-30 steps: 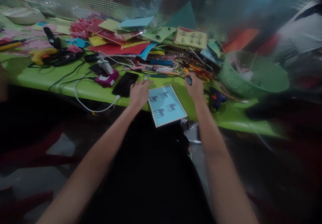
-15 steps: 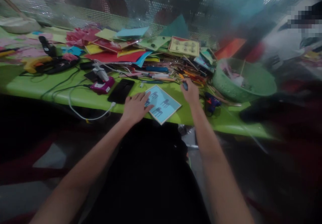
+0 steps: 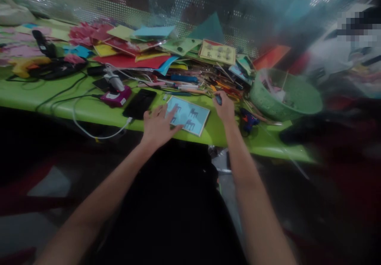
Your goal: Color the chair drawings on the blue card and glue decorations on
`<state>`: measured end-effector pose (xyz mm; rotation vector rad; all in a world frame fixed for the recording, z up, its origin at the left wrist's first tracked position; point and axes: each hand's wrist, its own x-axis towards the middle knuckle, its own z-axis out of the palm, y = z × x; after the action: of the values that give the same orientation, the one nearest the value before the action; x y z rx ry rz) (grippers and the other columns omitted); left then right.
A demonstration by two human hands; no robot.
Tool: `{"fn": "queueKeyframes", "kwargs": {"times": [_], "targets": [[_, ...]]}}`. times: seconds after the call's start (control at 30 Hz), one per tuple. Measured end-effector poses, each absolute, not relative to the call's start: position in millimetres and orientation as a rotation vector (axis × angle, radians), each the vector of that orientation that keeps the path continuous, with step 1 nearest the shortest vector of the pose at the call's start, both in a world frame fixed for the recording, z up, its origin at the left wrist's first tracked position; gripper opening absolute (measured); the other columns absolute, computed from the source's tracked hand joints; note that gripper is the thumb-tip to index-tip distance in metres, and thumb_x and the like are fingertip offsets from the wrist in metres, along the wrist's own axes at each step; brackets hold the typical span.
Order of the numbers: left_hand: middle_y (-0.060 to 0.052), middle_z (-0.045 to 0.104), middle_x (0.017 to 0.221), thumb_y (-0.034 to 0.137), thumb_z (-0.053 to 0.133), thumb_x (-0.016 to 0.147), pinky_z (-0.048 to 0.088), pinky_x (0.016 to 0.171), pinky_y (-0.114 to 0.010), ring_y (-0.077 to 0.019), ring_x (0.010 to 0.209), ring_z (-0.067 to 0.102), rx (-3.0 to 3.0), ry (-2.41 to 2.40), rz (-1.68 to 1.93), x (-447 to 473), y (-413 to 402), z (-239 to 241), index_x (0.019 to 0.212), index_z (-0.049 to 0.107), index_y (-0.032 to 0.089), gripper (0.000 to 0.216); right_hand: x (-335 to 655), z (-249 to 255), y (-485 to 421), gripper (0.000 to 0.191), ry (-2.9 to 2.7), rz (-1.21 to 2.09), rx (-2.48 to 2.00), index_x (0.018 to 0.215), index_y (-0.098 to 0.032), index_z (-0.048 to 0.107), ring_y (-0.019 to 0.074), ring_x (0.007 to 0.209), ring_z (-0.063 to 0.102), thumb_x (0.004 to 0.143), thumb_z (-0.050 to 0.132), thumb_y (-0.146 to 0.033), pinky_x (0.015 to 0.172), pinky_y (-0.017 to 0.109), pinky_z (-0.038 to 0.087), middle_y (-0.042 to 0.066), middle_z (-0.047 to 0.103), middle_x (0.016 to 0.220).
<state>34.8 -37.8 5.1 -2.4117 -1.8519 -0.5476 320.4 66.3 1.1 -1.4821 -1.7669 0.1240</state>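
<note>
A light blue card (image 3: 195, 116) with a pale border and several dark printed figures lies on the green table. My left hand (image 3: 157, 126) rests over its left side, fingers spread and touching it. To the right of the card, my right hand (image 3: 224, 108) is closed around a small dark blue tool (image 3: 218, 99); most of it is hidden in the fingers, so its kind is unclear. Left of the card lies a black phone (image 3: 139, 104). A dark purple glue gun (image 3: 249, 120) sits just right of my right hand.
Behind the card are scattered pens (image 3: 184, 85) and piled coloured papers (image 3: 127, 63). A green basin (image 3: 288, 102) stands at the right. A purple power adapter (image 3: 117, 97), cables and a yellow-handled tool (image 3: 28, 66) lie left. Another person's blurred figure is at far right.
The blue card has turned under my left hand, from a diamond position to lying nearly square with the table edge. My right hand keeps its hold on the dark blue tool.
</note>
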Motion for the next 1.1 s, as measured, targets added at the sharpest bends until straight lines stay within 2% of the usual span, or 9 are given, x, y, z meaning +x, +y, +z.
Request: {"fn": "queueKeyframes", "kwargs": {"times": [0.13, 0.2, 0.37, 0.6, 0.9, 1.1], "targets": [[-0.009, 0.066, 0.145, 0.036, 0.05, 0.103, 0.037, 0.111, -0.051, -0.0314, 0.137, 0.055, -2.556, -1.531, -0.844, 38.6, -61.1, -6.4, 0.138, 0.065, 0.029, 0.039, 323.2, -0.4, 67.5, 0.02, -1.747, 0.15, -1.467, 0.109, -0.025, 0.065, 0.0241, 0.087, 0.068, 0.092, 0.057, -0.033, 0.084, 0.036, 0.049, 0.005, 0.075, 0.098], [-0.006, 0.071, 0.137, 0.031, 0.054, 0.102, 0.038, 0.111, -0.047, -0.0289, 0.132, 0.059, -2.634, -1.35, -0.899, 42.7, -71.2, -15.4, 0.132, 0.069, 0.03, 0.034, 324.0, -0.8, 68.1, 0.02, -1.724, 0.159, -1.474, 0.108, -0.025, 0.065, 0.0234, 0.085, 0.067, 0.092, 0.058, -0.033, 0.085, 0.036, 0.049, 0.003, 0.074, 0.095], [-0.006, 0.073, 0.129, 0.029, 0.058, 0.101, 0.039, 0.109, -0.044, -0.026, 0.124, 0.062, -2.65, -1.207, -0.887, 51.3, -77.6, -32.2, 0.135, 0.067, 0.031, 0.035, 323.9, -1.4, 68.9, 0.02, -1.702, 0.181, -1.495, 0.107, -0.024, 0.065, 0.0242, 0.086, 0.068, 0.09, 0.059, -0.032, 0.087, 0.037, 0.05, 0.003, 0.074, 0.097], [-0.006, 0.072, 0.127, 0.028, 0.057, 0.101, 0.037, 0.109, -0.045, -0.0258, 0.117, 0.061, -2.624, -1.19, -0.828, 56.6, -72.8, -38.9, 0.138, 0.063, 0.033, 0.038, 326.5, -5.7, 72.2, 0.02, -1.703, 0.167, -1.463, 0.106, -0.025, 0.066, 0.0228, 0.083, 0.067, 0.091, 0.058, -0.035, 0.085, 0.036, 0.051, 0.002, 0.074, 0.094], [-0.007, 0.068, 0.132, 0.028, 0.058, 0.099, 0.032, 0.113, -0.049, -0.0278, 0.116, 0.056, -2.579, -1.241, -0.745, 75.8, -79.8, -38.7, 0.146, 0.056, 0.035, 0.047, 325.3, -3.5, 70.4, 0.024, -1.701, 0.186, -1.47, 0.106, -0.025, 0.066, 0.0247, 0.087, 0.068, 0.09, 0.055, -0.039, 0.086, 0.038, 0.051, 0.004, 0.075, 0.097], [-0.007, 0.066, 0.139, 0.032, 0.058, 0.099, 0.026, 0.118, -0.054, -0.0281, 0.114, 0.058, -2.532, -1.274, -0.738, 81.1, -79.2, -35.9, 0.139, 0.062, 0.034, 0.04, 322.0, 2.9, 66.3, 0.031, -1.687, 0.251, -1.465, 0.105, -0.024, 0.068, 0.0227, 0.084, 0.067, 0.089, 0.057, -0.048, 0.083, 0.034, 0.05, 0.003, 0.075, 0.097]]}}
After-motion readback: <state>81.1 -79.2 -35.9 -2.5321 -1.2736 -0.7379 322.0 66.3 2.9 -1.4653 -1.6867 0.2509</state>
